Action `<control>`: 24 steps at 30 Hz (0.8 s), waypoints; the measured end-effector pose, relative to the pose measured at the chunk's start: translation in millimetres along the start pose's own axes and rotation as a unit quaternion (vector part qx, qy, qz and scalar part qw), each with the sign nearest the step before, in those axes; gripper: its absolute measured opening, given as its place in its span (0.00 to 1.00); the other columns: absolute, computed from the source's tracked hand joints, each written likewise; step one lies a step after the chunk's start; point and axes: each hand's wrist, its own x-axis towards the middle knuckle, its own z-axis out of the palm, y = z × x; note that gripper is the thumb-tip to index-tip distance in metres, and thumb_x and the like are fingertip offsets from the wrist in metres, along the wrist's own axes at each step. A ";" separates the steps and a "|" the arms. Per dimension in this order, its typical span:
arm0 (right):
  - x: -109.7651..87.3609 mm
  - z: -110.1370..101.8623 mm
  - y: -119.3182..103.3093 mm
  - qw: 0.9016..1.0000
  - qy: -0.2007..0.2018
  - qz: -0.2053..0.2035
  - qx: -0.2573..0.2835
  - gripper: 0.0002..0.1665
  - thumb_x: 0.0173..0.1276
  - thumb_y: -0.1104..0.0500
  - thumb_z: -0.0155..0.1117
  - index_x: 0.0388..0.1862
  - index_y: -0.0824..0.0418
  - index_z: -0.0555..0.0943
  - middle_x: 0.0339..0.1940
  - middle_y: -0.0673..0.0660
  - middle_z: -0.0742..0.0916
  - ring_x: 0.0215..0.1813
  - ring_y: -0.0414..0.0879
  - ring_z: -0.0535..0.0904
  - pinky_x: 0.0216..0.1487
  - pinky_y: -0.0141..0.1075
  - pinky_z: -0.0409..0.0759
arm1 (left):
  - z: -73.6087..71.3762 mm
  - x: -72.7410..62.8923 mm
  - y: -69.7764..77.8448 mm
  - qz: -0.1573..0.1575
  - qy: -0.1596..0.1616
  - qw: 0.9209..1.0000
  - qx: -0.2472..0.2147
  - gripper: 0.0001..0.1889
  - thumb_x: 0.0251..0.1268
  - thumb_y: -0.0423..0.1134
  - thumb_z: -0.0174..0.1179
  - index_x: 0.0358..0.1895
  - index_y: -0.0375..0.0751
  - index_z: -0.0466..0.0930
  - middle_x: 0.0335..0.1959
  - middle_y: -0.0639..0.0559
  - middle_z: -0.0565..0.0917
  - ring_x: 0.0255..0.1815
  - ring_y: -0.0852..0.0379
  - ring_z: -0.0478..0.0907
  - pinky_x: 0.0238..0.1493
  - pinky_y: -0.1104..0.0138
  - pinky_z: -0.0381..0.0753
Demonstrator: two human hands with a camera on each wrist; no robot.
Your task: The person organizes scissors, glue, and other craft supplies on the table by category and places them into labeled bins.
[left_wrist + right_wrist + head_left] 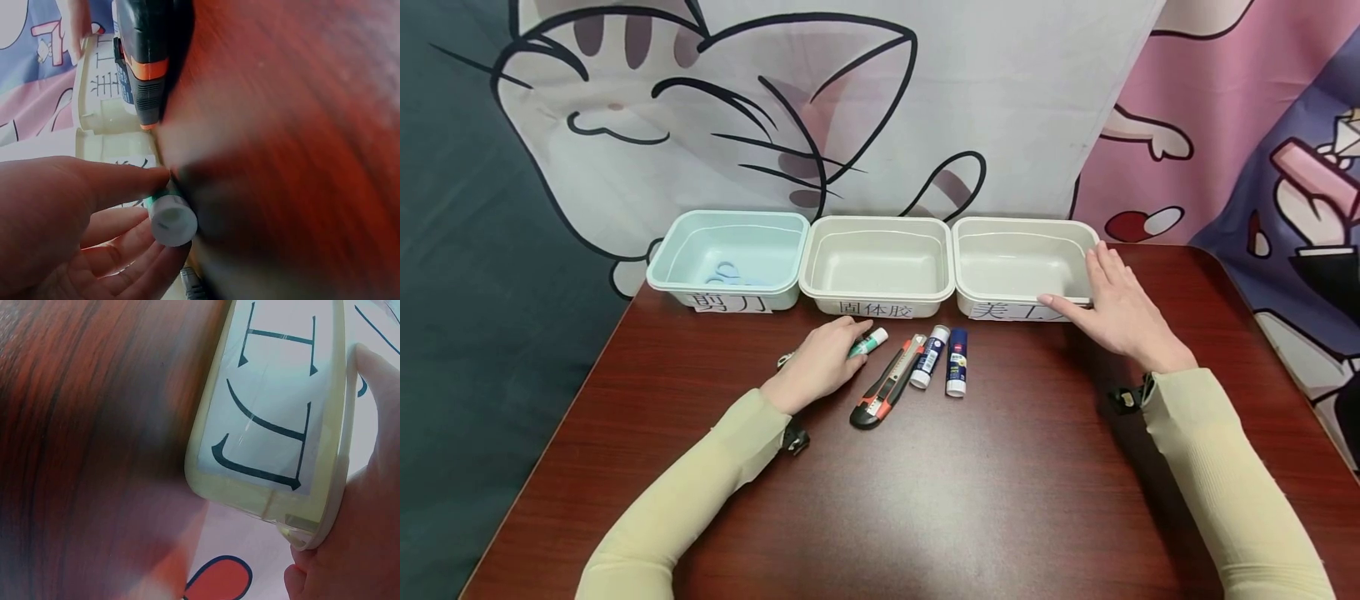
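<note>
A green and white glue stick [870, 342] lies on the table, pinched between the thumb and fingers of my left hand [823, 358]. Its white end [174, 222] faces the left wrist camera. Part of a greyish object [785, 360] shows beyond that hand; its kind is mostly hidden. To the right of the left hand lie an orange and black utility knife [889, 383] and two dark blue glue sticks with white ends, one [929, 358] tilted and one [957, 362] straight. My right hand [1120, 312] rests with extended fingers on the right corner of the right-hand cream bin [1022, 223].
Three labelled bins stand in a row at the table's back. The light blue bin [730, 215] on the left contains blue scissors [727, 271]; a cream bin [877, 222] stands in the middle. Behind them hangs a cartoon cat cloth [1015, 100]. The brown table [985, 500] extends toward me.
</note>
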 end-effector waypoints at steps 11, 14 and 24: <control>0.2 0.2 -0.1 1.000 0.000 0.000 -0.002 0.63 0.73 0.29 0.53 0.79 0.78 0.45 0.81 0.75 0.46 0.82 0.63 0.35 0.79 0.52 0.34 | 0.9 4.3 2.8 -0.014 -0.003 1.000 0.004 0.20 0.67 0.36 0.68 0.61 0.37 0.83 0.39 0.48 0.80 0.36 0.53 0.75 0.39 0.59 0.78; 0.4 -0.1 -0.4 1.000 0.002 -0.001 -0.003 0.63 0.73 0.29 0.54 0.79 0.78 0.46 0.81 0.75 0.46 0.82 0.63 0.35 0.79 0.52 0.34 | 0.6 4.3 3.3 -0.010 -0.001 1.000 0.007 0.19 0.67 0.35 0.68 0.60 0.38 0.84 0.38 0.49 0.79 0.36 0.53 0.76 0.39 0.59 0.78; 0.5 0.2 -0.1 1.000 -0.002 0.002 0.002 0.63 0.73 0.29 0.53 0.80 0.77 0.45 0.81 0.74 0.45 0.82 0.62 0.34 0.78 0.52 0.33 | -8.3 2.4 3.9 -0.007 0.005 1.000 -0.003 0.18 0.67 0.34 0.67 0.60 0.40 0.84 0.38 0.48 0.80 0.34 0.53 0.75 0.38 0.59 0.77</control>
